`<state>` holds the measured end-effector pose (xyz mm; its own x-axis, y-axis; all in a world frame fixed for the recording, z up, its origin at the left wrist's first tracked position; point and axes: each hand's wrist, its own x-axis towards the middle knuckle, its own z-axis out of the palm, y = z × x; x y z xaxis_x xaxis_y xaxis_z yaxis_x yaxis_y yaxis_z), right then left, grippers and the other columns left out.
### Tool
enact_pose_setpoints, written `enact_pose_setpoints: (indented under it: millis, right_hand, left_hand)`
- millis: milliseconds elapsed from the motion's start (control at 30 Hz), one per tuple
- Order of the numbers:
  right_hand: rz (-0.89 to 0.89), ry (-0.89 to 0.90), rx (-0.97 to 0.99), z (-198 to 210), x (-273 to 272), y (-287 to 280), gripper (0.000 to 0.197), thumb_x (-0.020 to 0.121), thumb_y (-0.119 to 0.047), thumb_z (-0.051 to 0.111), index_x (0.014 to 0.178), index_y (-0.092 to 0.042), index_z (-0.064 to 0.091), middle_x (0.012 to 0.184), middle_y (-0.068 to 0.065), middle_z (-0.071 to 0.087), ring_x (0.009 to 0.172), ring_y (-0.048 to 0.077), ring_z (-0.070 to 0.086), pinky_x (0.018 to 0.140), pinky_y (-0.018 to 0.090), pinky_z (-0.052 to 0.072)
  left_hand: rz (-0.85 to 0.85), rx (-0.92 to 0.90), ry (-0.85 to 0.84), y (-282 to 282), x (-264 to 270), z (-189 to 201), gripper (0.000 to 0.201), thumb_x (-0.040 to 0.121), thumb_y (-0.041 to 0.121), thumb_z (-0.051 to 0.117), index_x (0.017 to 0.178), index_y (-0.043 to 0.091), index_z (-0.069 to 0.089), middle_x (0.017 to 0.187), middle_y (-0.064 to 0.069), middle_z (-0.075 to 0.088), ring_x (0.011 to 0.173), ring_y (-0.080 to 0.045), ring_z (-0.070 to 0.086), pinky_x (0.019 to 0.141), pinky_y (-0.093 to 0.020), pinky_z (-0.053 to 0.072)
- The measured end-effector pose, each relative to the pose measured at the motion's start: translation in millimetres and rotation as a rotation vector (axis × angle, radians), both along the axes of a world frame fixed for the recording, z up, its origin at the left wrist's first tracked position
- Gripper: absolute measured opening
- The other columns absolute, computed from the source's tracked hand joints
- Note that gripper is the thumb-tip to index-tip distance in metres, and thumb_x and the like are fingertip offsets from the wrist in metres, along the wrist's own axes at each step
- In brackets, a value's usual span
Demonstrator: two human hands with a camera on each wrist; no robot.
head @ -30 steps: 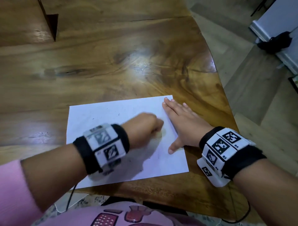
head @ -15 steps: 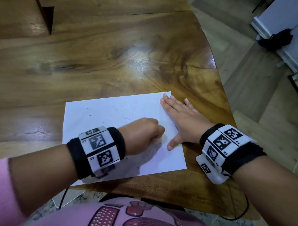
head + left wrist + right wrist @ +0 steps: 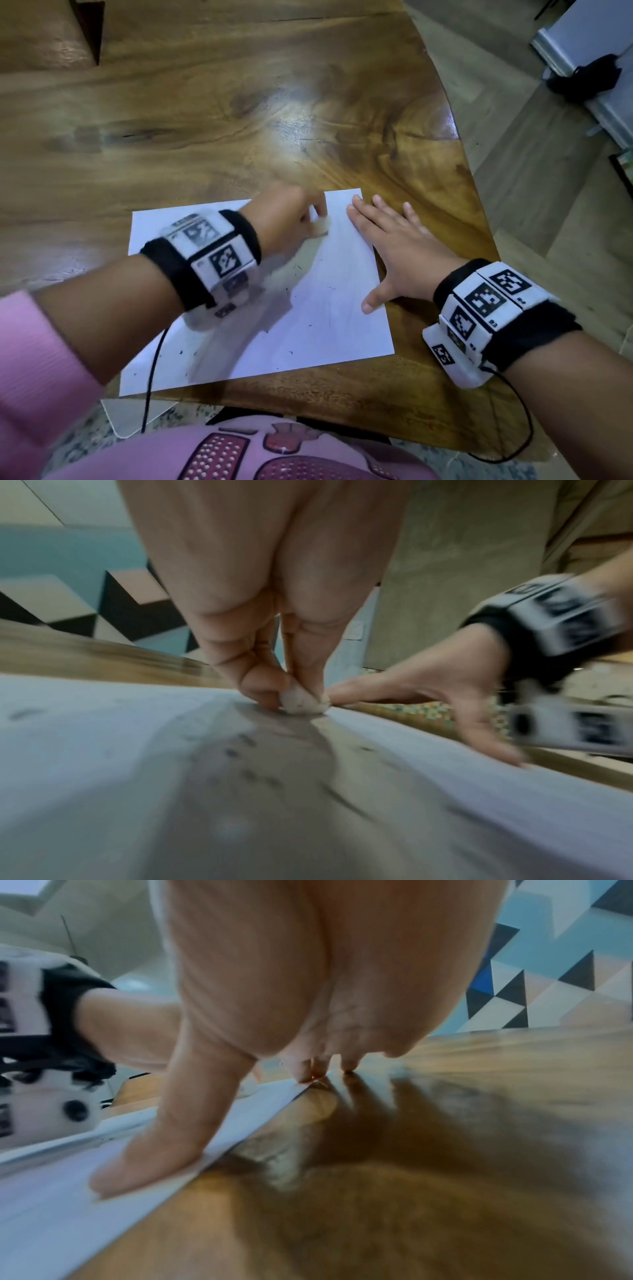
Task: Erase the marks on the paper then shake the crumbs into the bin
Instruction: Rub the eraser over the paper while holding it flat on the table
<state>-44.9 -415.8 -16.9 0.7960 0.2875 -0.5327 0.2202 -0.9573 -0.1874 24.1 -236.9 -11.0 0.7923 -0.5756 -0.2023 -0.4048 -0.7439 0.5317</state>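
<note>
Where the white paper (image 3: 260, 301) lies flat near the front edge of the wooden counter (image 3: 239, 113), an eraser (image 3: 303, 700) is pressed down onto it close to the paper's far edge. The eraser, small and whitish, is pinched between the thumb and curled fingers (image 3: 260, 680) of the left hand (image 3: 291, 219), as the left wrist view shows plainly; in the head view it is seen only as a pale blur under that hand. Dark crumbs (image 3: 310, 323) and faint grey smudges are scattered over the paper, mostly toward its near half and its left side, and more specks are seen on the paper (image 3: 103, 750) in the left wrist view, though blur keeps their shapes unclear.

Along the paper's right edge the right hand (image 3: 394, 253) is laid flat, palm down, its fingers (image 3: 380, 205) straight and slightly spread. The thumb (image 3: 154, 1150) is pressed on the paper (image 3: 44, 1204) just inside that edge, while the fingertips reach the paper's far right corner, some resting on the paper and some on the bare counter (image 3: 445, 1177) beside it.

Both wrists are wrapped in black bands carrying white blocks with printed black patterns; the left band (image 3: 205, 260) is blurred, the right band (image 3: 486, 308) sharp. A thin black cable (image 3: 154, 373) is draped across the paper's near left part. Pink sleeve (image 3: 30, 359) cloth is seen nearer than the paper's near left corner.
</note>
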Motion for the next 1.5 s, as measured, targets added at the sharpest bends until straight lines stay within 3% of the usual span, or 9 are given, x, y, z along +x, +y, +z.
enact_pose_setpoints:
  millis: [167, 333, 567, 767, 967, 1067, 1167, 1400, 1500]
  right_hand:
    - [-0.004, 0.005, -0.003, 0.9, 0.6, 0.6, 0.139, 0.055, -0.06, 0.078, 0.147, -0.024, -0.02, 0.153, -0.012, -0.028, 0.139, 0.008, -0.029, 0.111, 0.037, -0.021]
    - [-0.018, 0.01, 0.023, 0.1, 0.1, 0.1, 0.14, 0.055, -0.057, 0.08, 0.148, -0.024, -0.019, 0.154, -0.013, -0.027, 0.14, 0.008, -0.028, 0.114, 0.037, -0.019]
    - [-0.026, 0.013, 0.041, -1.6, 0.3, -1.1, 0.14, 0.054, -0.057, 0.081, 0.147, -0.025, -0.018, 0.153, -0.015, -0.026, 0.139, 0.007, -0.028, 0.113, 0.037, -0.018]
    - [-0.033, 0.016, 0.058, -2.5, 0.5, -1.8, 0.141, 0.053, -0.056, 0.082, 0.148, -0.026, -0.017, 0.154, -0.015, -0.026, 0.137, 0.004, -0.028, 0.112, 0.037, -0.019]
    - [-0.04, 0.013, 0.033, -2.0, 0.8, -0.9, 0.141, 0.053, -0.057, 0.082, 0.148, -0.025, -0.017, 0.155, -0.014, -0.024, 0.138, 0.007, -0.029, 0.114, 0.04, -0.019]
    - [-0.047, 0.015, 0.023, -1.8, 1.4, -0.2, 0.142, 0.051, -0.058, 0.081, 0.148, -0.025, -0.017, 0.155, -0.015, -0.022, 0.139, 0.011, -0.03, 0.115, 0.044, -0.018]
    - [-0.059, 0.019, 0.019, -1.3, 1.9, 0.4, 0.143, 0.05, -0.058, 0.082, 0.148, -0.026, -0.017, 0.155, -0.016, -0.022, 0.139, 0.012, -0.031, 0.114, 0.047, -0.018]
    - [-0.067, 0.019, 0.004, -0.3, 1.9, 1.9, 0.143, 0.05, -0.057, 0.082, 0.148, -0.026, -0.018, 0.154, -0.017, -0.021, 0.139, 0.012, -0.031, 0.114, 0.048, -0.018]
    - [-0.077, 0.023, 0.002, 0.5, 2.1, 2.4, 0.143, 0.05, -0.057, 0.083, 0.147, -0.027, -0.018, 0.154, -0.017, -0.021, 0.139, 0.012, -0.031, 0.114, 0.047, -0.018]
  left_hand:
    - [0.001, 0.015, -0.021, -9.7, 0.3, 2.0, 0.011, 0.081, 0.016, 0.059, 0.088, 0.008, 0.063, 0.075, 0.001, 0.054, 0.072, -0.017, 0.047, 0.064, -0.021, 0.03]
    - [-0.338, 0.083, 0.056, 1.6, -41.6, -4.6, 0.019, 0.082, 0.011, 0.055, 0.067, 0.021, 0.047, 0.07, 0.001, 0.047, 0.067, -0.018, 0.043, 0.062, -0.023, 0.027]
    - [0.019, 0.046, -0.014, -25.9, 17.4, 1.8, 0.009, 0.08, 0.01, 0.059, 0.085, 0.003, 0.063, 0.077, -0.005, 0.058, 0.073, -0.019, 0.047, 0.053, -0.025, 0.025]
    - [-0.247, 0.075, 0.094, -11.6, -35.1, -3.5, 0.007, 0.079, 0.009, 0.056, 0.075, 0.01, 0.063, 0.076, -0.003, 0.064, 0.069, -0.017, 0.049, 0.059, -0.023, 0.029]
    - [0.033, 0.044, -0.055, -23.8, 17.0, 0.5, 0.007, 0.08, 0.013, 0.061, 0.082, 0.006, 0.064, 0.08, -0.006, 0.062, 0.077, -0.022, 0.052, 0.066, -0.024, 0.037]
    - [-0.139, 0.058, 0.042, -14.4, -4.1, 5.5, 0.005, 0.078, 0.012, 0.061, 0.072, 0.011, 0.061, 0.066, 0.003, 0.055, 0.07, -0.018, 0.048, 0.054, -0.02, 0.031]
    - [-0.333, 0.141, 0.105, -2.6, -28.4, 0.9, 0.005, 0.078, 0.015, 0.061, 0.074, 0.013, 0.063, 0.076, 0.0, 0.064, 0.069, -0.015, 0.048, 0.06, -0.022, 0.031]
    - [-0.004, 0.078, -0.044, -25.2, 30.5, 7.8, 0.007, 0.077, 0.003, 0.059, 0.082, 0.006, 0.065, 0.076, -0.003, 0.057, 0.073, -0.018, 0.047, 0.052, -0.018, 0.031]
    - [-0.018, 0.072, -0.006, -28.6, 22.1, 9.5, 0.007, 0.078, 0.004, 0.059, 0.078, 0.01, 0.062, 0.062, 0.006, 0.048, 0.07, -0.019, 0.048, 0.053, -0.018, 0.031]
